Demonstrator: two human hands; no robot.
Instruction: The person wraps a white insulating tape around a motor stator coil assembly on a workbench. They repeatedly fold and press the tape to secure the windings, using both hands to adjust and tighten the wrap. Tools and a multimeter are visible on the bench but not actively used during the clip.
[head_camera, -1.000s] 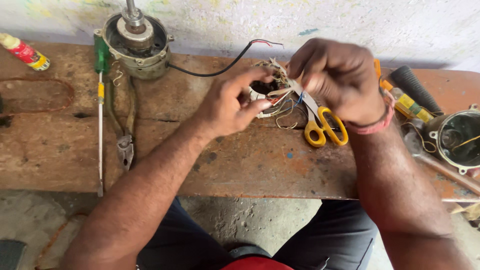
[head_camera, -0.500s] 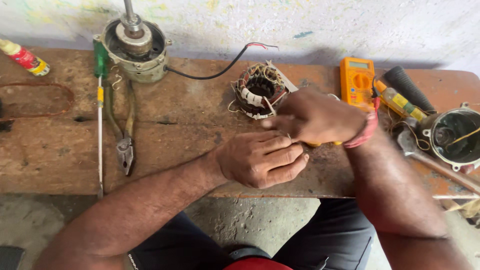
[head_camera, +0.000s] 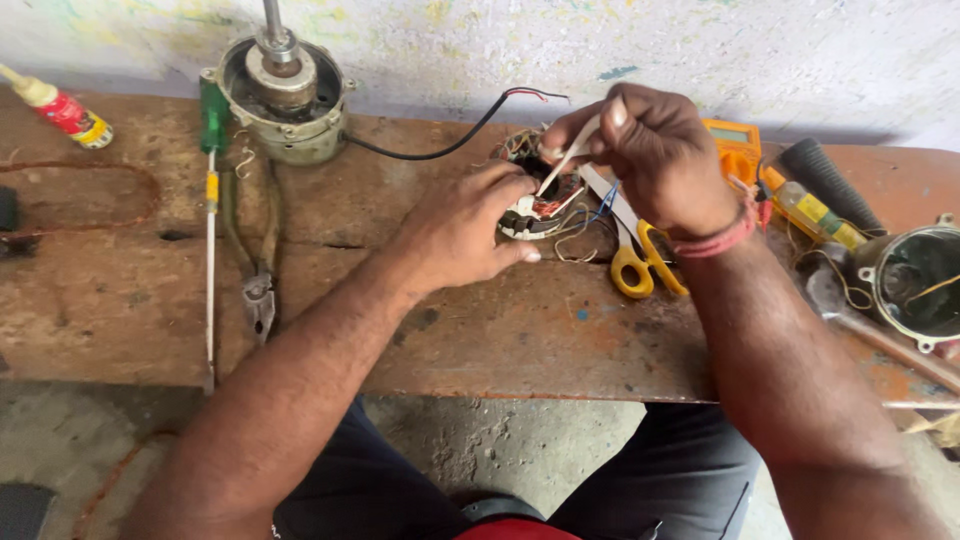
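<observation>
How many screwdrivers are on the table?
1 that I can see: a long screwdriver with a green handle, lying on the left part of the wooden table, beside the pliers. Others might hide among the tools at the far right or under the arms.

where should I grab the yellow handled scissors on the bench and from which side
Grip the yellow handle loops of the scissors from the near bench edge. The loops point toward you and lie uncovered, while the blades run under the right hand.
</observation>
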